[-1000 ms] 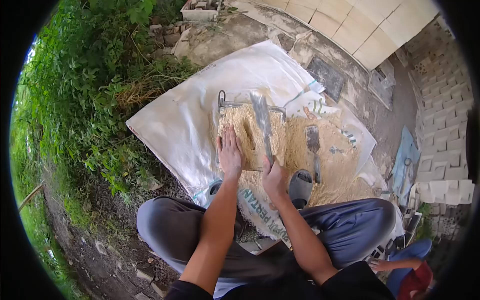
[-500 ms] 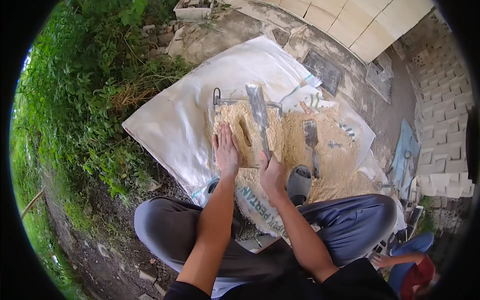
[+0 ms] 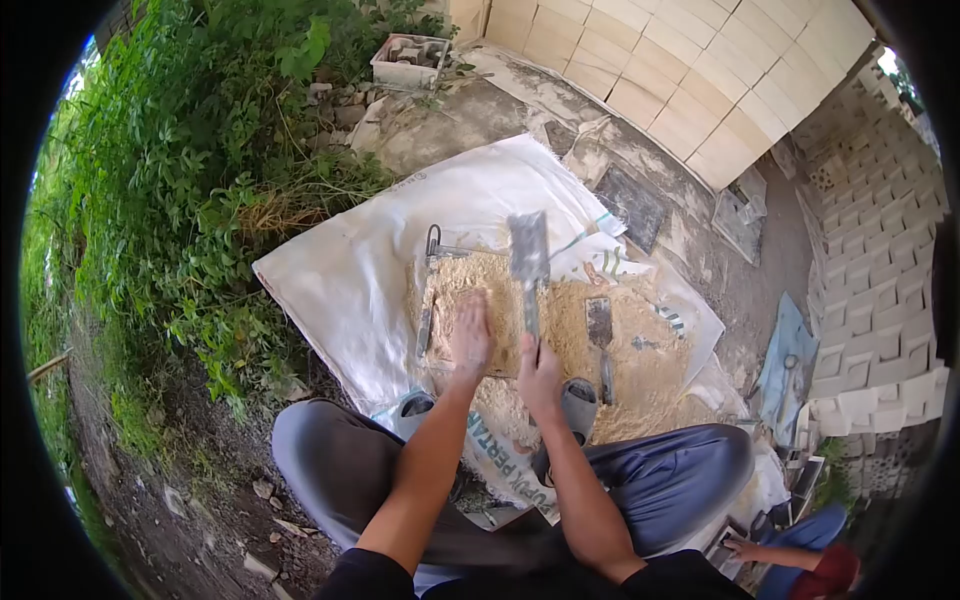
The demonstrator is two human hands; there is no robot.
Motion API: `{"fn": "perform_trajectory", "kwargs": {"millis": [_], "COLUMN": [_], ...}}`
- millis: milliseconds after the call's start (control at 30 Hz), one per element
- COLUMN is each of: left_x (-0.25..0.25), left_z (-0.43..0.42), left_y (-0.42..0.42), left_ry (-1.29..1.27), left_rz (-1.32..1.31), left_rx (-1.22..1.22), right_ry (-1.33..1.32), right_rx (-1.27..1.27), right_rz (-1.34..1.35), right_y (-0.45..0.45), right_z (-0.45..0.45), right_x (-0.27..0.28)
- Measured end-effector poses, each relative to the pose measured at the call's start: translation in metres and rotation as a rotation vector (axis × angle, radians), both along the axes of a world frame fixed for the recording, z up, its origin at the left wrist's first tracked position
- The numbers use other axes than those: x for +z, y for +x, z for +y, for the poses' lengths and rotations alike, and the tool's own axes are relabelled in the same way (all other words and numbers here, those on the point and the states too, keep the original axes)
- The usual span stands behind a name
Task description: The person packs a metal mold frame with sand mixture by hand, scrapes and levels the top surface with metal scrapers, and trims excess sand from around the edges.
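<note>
My left hand lies with its fingers stretched out on a bed of pale yellowish, crumbly material, near its middle. A thin metal frame with a wire loop at its upper left corner surrounds that material. My right hand is closed around the handle of a flat-bladed metal trowel, whose wide, blurred blade points away from me over the frame's right side. Another flat-bladed tool rests on the loose material to the right of my right hand.
White woven sacking is spread beneath everything. My sandalled feet are at its near edge. Green plants crowd the left. A white crate stands behind, stacked pale blocks are at right, and another person's arm shows lower right.
My left hand has shifted right across the material, over where a long hollow showed before. The trowel stays in my right hand, its blade now more upright in view. The view has tilted upward.
</note>
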State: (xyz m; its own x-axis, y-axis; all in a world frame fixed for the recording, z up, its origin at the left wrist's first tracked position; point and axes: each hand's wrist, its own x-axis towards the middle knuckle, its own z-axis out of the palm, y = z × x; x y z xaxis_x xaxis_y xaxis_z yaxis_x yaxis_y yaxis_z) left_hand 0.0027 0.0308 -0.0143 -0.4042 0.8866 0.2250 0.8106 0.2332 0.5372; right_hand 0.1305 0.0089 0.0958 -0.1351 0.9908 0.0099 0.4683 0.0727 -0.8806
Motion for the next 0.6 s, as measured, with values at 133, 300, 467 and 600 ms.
{"fn": "perform_trajectory", "kwargs": {"millis": [133,300,467,600], "left_x": [-0.008,-0.001,-0.004,-0.001], "left_z": [0.008,-0.022,-0.03,-0.031], "left_y": [0.01,-0.022,-0.027,-0.023], "left_ry": [0.031,0.054,0.002,0.083], "left_rz": [0.063,0.184,0.063,0.079], "left_rx": [-0.073,0.254,0.122,0.151], "right_ry": [0.054,0.193,0.085,-0.142], "right_rx": [-0.087,-0.071,-0.022,0.158], "right_rz": [0.149,0.16,-0.137,-0.559], "right_y": [0.008,0.014,-0.017,-0.012], "right_z": [0.026,0.031,-0.014,-0.027], "right_x": [0.05,0.076,0.007,-0.088]}}
